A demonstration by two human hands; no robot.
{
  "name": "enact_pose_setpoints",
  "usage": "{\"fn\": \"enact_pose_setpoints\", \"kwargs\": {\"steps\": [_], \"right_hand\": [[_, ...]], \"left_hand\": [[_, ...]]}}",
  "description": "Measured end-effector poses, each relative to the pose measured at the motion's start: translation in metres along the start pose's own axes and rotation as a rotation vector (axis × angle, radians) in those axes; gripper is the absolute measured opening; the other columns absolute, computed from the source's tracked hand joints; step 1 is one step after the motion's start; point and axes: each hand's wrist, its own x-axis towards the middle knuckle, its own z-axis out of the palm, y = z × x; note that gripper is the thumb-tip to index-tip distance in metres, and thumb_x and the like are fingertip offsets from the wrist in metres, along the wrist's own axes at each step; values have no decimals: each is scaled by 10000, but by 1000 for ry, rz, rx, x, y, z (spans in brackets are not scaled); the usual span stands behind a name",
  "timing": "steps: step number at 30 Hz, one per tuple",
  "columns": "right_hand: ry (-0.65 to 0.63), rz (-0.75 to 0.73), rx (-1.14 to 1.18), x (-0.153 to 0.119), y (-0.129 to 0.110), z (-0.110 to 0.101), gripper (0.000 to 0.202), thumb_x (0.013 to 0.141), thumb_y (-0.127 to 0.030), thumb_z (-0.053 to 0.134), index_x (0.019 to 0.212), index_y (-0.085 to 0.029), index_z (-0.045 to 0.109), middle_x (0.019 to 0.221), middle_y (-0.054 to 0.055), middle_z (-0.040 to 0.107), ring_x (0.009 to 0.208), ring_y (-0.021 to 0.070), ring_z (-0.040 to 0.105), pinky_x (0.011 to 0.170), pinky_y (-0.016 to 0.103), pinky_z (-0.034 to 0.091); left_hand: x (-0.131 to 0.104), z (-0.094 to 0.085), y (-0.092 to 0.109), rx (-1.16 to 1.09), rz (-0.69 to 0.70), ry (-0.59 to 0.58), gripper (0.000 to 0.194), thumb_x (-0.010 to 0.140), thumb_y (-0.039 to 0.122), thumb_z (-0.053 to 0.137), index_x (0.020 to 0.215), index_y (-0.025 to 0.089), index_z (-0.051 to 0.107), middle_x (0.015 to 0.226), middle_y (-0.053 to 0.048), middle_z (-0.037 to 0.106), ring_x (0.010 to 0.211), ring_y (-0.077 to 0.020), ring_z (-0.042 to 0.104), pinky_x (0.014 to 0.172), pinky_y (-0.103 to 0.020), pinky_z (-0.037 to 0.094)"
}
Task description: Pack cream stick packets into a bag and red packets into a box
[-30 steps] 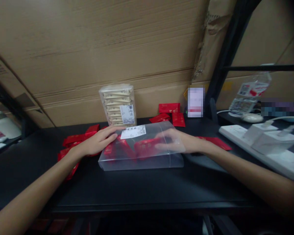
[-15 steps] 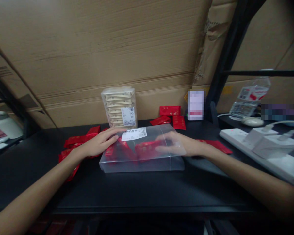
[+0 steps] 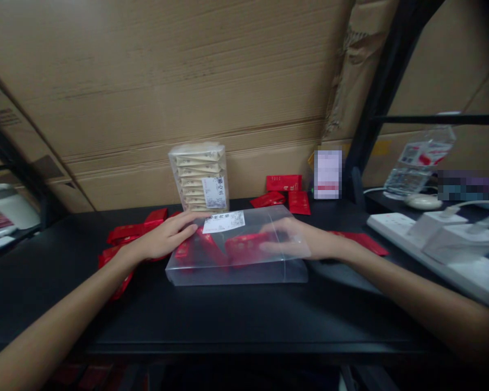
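Note:
A clear plastic box (image 3: 236, 275) with a white label (image 3: 225, 221) lies on the black tabletop, its open end toward the right. My left hand (image 3: 169, 236) holds the box at its back left, fingers along the far edge and thumb on the top near the label. Through the open end, my right hand (image 3: 287, 238) reaches inside, its fingers closed around a red packet (image 3: 244, 247). More red packets (image 3: 212, 248) show through the cloudy plastic at the left inside. Part of my right fingers is blurred by the plastic.
Behind stands a clear box of cream packets (image 3: 199, 176). Loose red packets lie left (image 3: 124, 233), at the back (image 3: 284, 183) and right (image 3: 362, 242). On the right are a white power strip (image 3: 395, 222) with plugs, a computer mouse (image 3: 422, 201) and a water bottle (image 3: 418, 163).
Both hands and the box stay nearly where they were. The whole view has shifted very slightly.

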Motion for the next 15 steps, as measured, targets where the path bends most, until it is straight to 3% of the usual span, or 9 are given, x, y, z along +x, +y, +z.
{"fn": "enact_pose_setpoints", "kwargs": {"steps": [15], "right_hand": [[17,-32,-38,-1,5,-2,444,970,-552,628,1126,-155,753,1018,76,764,862,207,698,742,318,508]], "left_hand": [[2,-1,1,0,-21,-16,463,1111,460,386,1540,310,472,1604,-40,487,1466,-261,463,1244,-454,360]]}}
